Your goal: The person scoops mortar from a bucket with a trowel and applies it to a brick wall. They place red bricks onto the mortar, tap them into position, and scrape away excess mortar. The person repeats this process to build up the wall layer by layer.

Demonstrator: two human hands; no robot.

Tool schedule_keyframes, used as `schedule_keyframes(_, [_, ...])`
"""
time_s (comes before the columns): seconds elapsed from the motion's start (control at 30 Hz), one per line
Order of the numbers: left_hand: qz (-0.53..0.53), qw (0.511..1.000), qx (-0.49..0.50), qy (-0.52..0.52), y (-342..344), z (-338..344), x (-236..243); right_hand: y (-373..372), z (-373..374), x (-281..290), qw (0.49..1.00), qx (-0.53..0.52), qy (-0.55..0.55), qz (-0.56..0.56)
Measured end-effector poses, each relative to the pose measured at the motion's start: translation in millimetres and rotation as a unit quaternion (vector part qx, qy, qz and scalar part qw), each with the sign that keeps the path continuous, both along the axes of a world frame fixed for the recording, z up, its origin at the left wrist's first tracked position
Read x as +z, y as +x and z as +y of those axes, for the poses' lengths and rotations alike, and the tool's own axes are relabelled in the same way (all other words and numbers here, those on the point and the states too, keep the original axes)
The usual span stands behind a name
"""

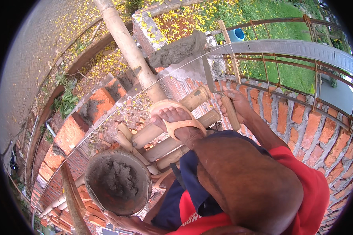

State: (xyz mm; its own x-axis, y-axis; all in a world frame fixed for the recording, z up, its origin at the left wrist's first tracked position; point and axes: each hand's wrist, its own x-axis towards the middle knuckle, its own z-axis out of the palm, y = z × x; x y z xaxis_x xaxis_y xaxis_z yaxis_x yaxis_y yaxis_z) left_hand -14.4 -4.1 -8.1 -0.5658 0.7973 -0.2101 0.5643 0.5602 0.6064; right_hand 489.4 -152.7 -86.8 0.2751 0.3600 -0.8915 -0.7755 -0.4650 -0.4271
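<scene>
Here's the right hand [237, 105], closed around the wooden handle of the trowel [208, 74], the blade pointing up at the end of the thick grey mortar bed [174, 54] atop the brick wall, though whether it's touching is hard to tell. Down below, the left hand [124, 222] supports the round mortar pan [142, 174] at its near edge, fingers partly hidden. Looks like we're at the spreading step, and the next move probably calls for a steady, level stroke, pan kept from tipping!
</scene>
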Motion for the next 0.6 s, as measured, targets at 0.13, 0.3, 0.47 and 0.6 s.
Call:
schedule_keyframes(0.13, [0.033, 0.999, -0.025, -0.023, -6, -2, 0, 9, -8, 58, 0.952, 0.243, -0.150, -0.112])
schedule_keyframes(0.3, [-0.049, 0.998, -0.021, -0.018, -14, -4, 1, 21, 27, 129, 0.830, 0.473, -0.141, -0.259])
schedule_keyframes(0.47, [-0.015, 0.998, -0.056, -0.028, -19, -7, 0, 42, 114, 104, 0.408, 0.521, -0.103, -0.743])
schedule_keyframes(0.6, [0.000, 0.997, -0.070, -0.017, -16, -8, 1, 101, 191, 41, 0.237, 0.574, -0.218, -0.753])
